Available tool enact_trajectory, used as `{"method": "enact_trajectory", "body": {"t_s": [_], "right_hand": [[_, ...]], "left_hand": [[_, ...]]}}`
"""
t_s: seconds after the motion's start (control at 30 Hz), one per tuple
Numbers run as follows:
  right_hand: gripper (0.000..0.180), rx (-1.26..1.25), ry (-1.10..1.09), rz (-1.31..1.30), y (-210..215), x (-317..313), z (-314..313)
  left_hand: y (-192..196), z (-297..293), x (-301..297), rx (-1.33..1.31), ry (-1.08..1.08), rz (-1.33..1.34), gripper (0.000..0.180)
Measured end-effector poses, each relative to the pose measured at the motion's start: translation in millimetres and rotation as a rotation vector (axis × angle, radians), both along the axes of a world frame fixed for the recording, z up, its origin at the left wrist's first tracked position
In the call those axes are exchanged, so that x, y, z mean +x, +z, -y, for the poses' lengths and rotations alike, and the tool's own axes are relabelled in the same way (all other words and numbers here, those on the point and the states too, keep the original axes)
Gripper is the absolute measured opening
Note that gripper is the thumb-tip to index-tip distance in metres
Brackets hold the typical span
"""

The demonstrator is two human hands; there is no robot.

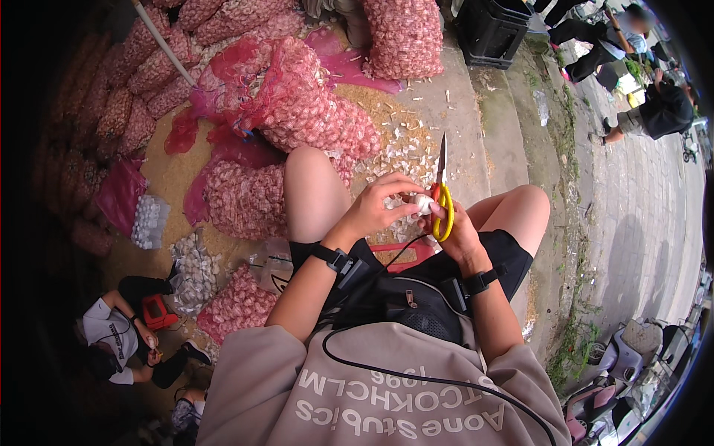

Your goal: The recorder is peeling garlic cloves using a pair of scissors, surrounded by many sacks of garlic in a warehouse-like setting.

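Left hand [375, 207] pinches a garlic bulb [422, 203], right hand [457, 227] grips yellow scissors [443, 195] at it; cut scraps [405, 149] litter ground, many full sacks [312, 111] left.

L hand [375, 208] raised over knees, fingers curled in a pinch, thumb toward R; R hand [457, 227] just beside it, fingers closed in a grip, knuckles out; both forearms angled inward from lower edge, wrists bent; black straps on both wrists
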State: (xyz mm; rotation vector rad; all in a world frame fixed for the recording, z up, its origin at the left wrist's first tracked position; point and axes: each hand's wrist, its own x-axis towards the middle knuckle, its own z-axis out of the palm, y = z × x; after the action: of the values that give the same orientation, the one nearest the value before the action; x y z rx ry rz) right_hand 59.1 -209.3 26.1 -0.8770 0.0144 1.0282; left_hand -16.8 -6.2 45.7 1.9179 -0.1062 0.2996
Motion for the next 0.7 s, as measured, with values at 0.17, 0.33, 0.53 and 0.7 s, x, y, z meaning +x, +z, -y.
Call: {"method": "enact_trajectory", "body": {"t_s": [0.17,0.33,0.53,0.7], "right_hand": [[0.035,-0.060,-0.027,-0.123,-10.1,1.1,-0.2],[0.029,-0.120,-0.025,-0.018,-15.0,1.7,-4.3],[0.035,0.003,-0.063,-0.298,-19.9,6.8,10.0],[0.037,0.005,-0.052,-0.256,-15.3,3.4,2.6]], "left_hand": [[-3.9,5.3,-0.6,-0.005,-0.029,-0.067,0.033],[-1.2,11.3,-0.8,0.295,0.067,0.020,0.035],[-3.5,13.7,-0.3,0.083,0.052,-0.012,0.033],[-8.9,12.4,-0.1,0.075,0.065,0.014,0.030]]}}
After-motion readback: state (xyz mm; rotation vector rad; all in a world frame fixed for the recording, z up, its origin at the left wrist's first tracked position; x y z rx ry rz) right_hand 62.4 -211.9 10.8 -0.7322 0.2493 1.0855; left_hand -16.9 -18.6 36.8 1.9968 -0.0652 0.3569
